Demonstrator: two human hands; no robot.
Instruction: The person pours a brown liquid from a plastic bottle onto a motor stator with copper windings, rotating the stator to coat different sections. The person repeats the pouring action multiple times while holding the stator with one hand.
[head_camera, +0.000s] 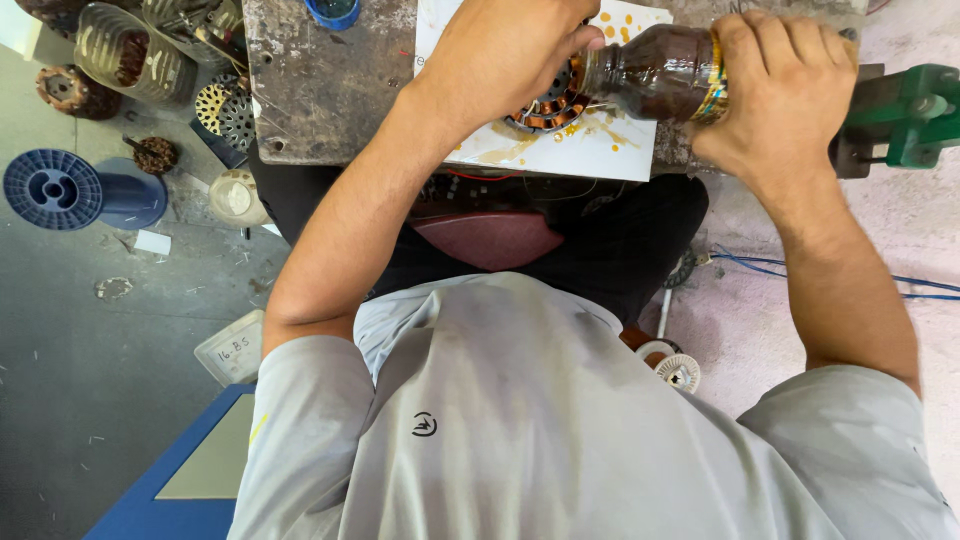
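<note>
My right hand grips a dark brown bottle, tipped on its side with the neck pointing left over a round copper-wound stator. My left hand rests on top of the stator and covers most of it, fingers by the bottle's neck. The stator lies on a white sheet stained with amber drips and smears, on a worn metal bench.
A green vise is at the bench's right end. A blue spool, slotted round cores, a clear plastic jug and a white jar lie on the floor at left. Blue wires run right.
</note>
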